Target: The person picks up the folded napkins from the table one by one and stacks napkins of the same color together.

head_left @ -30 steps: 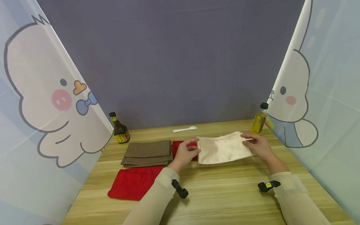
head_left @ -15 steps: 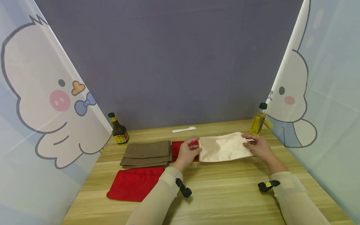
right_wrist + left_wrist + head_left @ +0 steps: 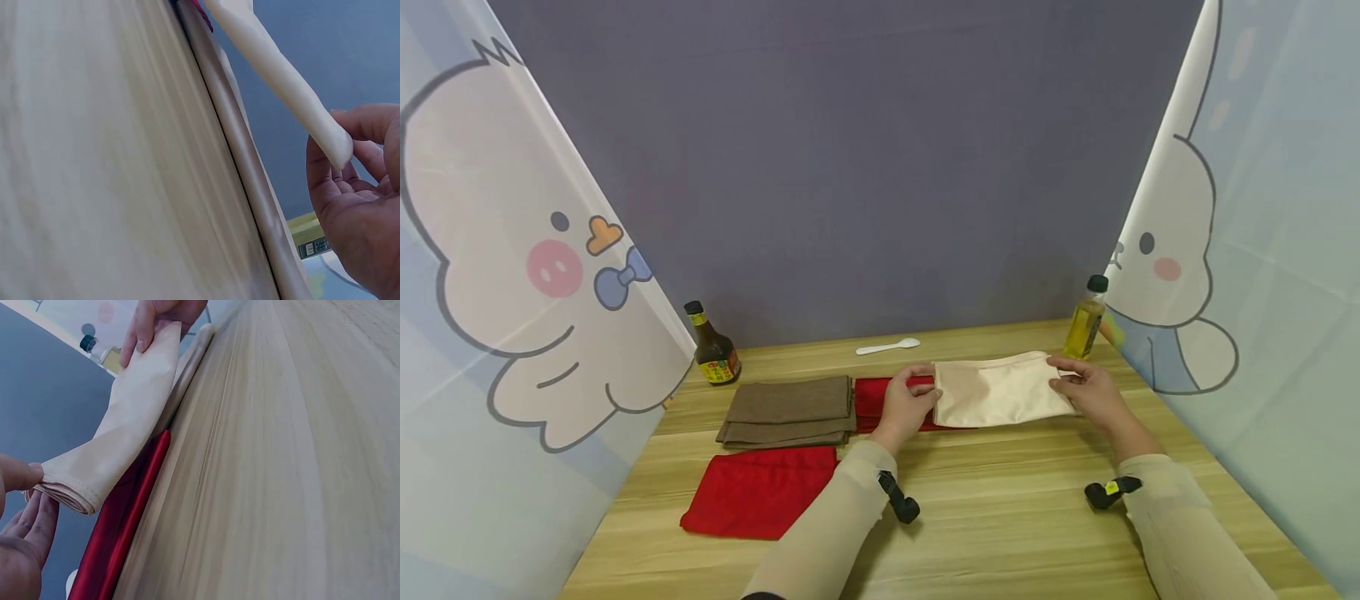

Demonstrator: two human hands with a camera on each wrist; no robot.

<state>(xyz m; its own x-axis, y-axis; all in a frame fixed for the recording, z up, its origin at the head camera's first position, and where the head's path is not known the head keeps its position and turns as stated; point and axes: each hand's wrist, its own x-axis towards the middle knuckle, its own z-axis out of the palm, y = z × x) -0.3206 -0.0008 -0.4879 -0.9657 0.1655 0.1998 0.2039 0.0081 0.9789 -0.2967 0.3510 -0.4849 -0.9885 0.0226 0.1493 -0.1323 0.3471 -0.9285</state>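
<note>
Both hands hold a folded cream cloth (image 3: 992, 393) up by its two ends, over the far half of the table. My left hand (image 3: 904, 408) pinches the left end between thumb and fingers; its layered folded edge shows in the left wrist view. At the other end, my right hand (image 3: 1093, 398) pinches a corner, thumb and fingertips on opposite faces in the right wrist view. Underneath lies a folded red cloth (image 3: 872, 402), partly hidden by the left hand and the cream cloth. A second cream cloth (image 3: 250, 181) lies flat on the table below the raised one.
Left of the hands, folded brown cloths (image 3: 790, 404) lie stacked, with another red cloth (image 3: 752, 492) in front, partly behind the left sleeve. A white spoon (image 3: 887, 346) lies at the back. A dark sauce bottle (image 3: 715, 350) stands back left, an oil bottle (image 3: 1085, 325) back right.
My left hand and the left end of the cream cloth have shifted slightly right, uncovering more of the red cloth beneath. The right hand keeps its grip, nearly still.
</note>
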